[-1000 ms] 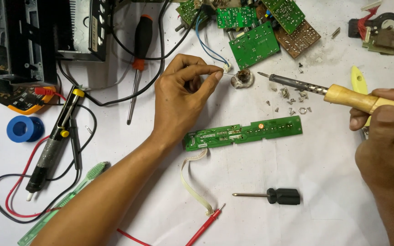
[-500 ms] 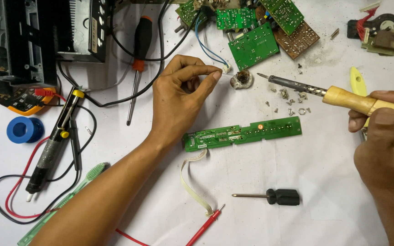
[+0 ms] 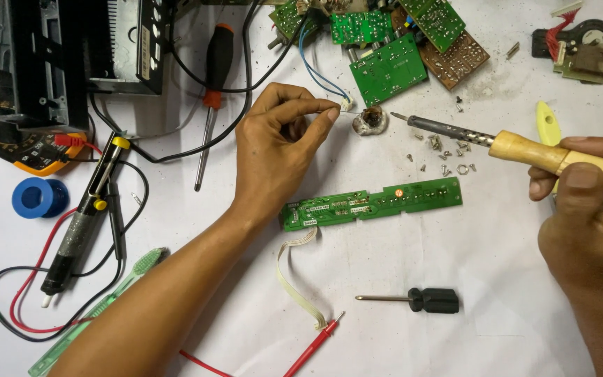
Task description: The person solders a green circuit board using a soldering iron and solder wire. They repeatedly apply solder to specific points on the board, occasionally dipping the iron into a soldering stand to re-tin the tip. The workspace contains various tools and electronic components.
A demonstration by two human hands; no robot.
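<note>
My left hand (image 3: 280,150) pinches a thin solder wire (image 3: 347,115) between thumb and forefinger, its end reaching toward a small round tin of flux (image 3: 370,122). My right hand (image 3: 584,209) grips the wooden handle of a soldering iron (image 3: 525,150); its metal tip (image 3: 396,116) points left, just right of the tin. Below both lies a long narrow green circuit board (image 3: 371,204) with a pale ribbon cable (image 3: 291,276) trailing from its left end.
Several green and brown circuit boards (image 3: 389,66) lie at the top. Loose screws (image 3: 444,153) are scattered near the iron. A small black screwdriver (image 3: 420,300), an orange-handled screwdriver (image 3: 211,91), a desoldering pump (image 3: 82,216), a blue solder spool (image 3: 38,197), a multimeter (image 3: 8,136) with red and black leads and a green toothbrush (image 3: 99,307) surround them.
</note>
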